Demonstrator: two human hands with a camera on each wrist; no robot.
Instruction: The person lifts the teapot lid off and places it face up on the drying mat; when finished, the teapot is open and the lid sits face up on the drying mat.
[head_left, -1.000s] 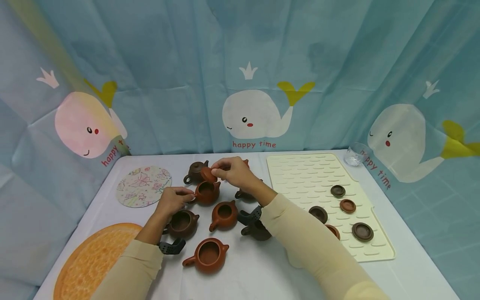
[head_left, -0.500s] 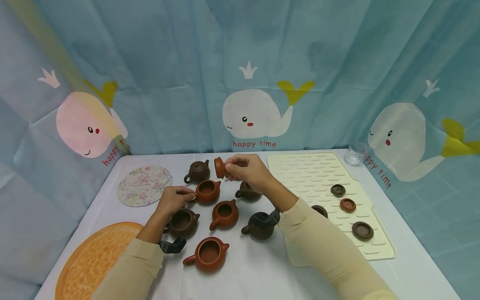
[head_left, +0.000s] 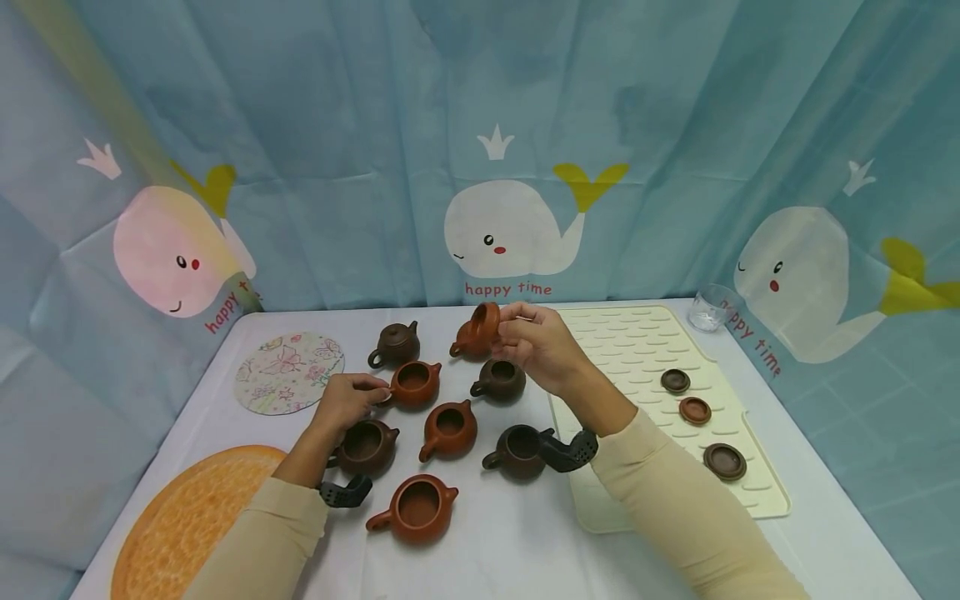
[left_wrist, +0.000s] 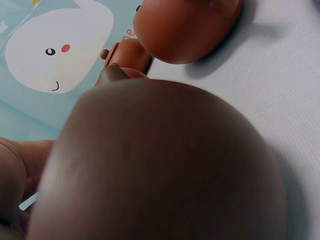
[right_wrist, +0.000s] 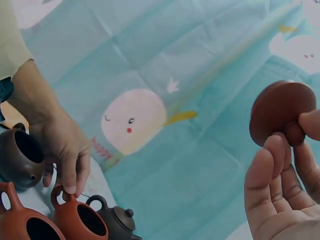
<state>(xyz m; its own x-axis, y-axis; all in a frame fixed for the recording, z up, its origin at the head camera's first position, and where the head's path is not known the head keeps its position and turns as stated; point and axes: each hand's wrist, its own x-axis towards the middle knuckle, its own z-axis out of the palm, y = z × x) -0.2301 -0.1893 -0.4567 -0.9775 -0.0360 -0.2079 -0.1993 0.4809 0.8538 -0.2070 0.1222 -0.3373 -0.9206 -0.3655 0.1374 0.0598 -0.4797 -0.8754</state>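
Observation:
My right hand (head_left: 543,346) pinches a reddish-brown teapot lid (head_left: 488,324) by its knob. The lid is tipped on edge, in the air before a reddish teapot (head_left: 467,340) at the back. In the right wrist view, fingertips hold the lid (right_wrist: 280,110) around the knob. With thumb and fingers my left hand (head_left: 348,408) grips the handle of an uncovered reddish teapot (head_left: 415,385) standing on the table. A dark brown teapot (left_wrist: 160,165) fills much of the left wrist view, close below that hand.
Several other open teapots stand around, including a reddish one (head_left: 417,508) in front and a dark one (head_left: 519,452). A lidded dark teapot (head_left: 396,344) is behind. Dark and reddish lids (head_left: 724,462) lie on a cream mat (head_left: 615,350). Further right stands a clear glass (head_left: 708,308).
My right hand has carried the lid rightward from above the reddish teapot and tipped it on edge. My left hand stays at the teapot's handle.

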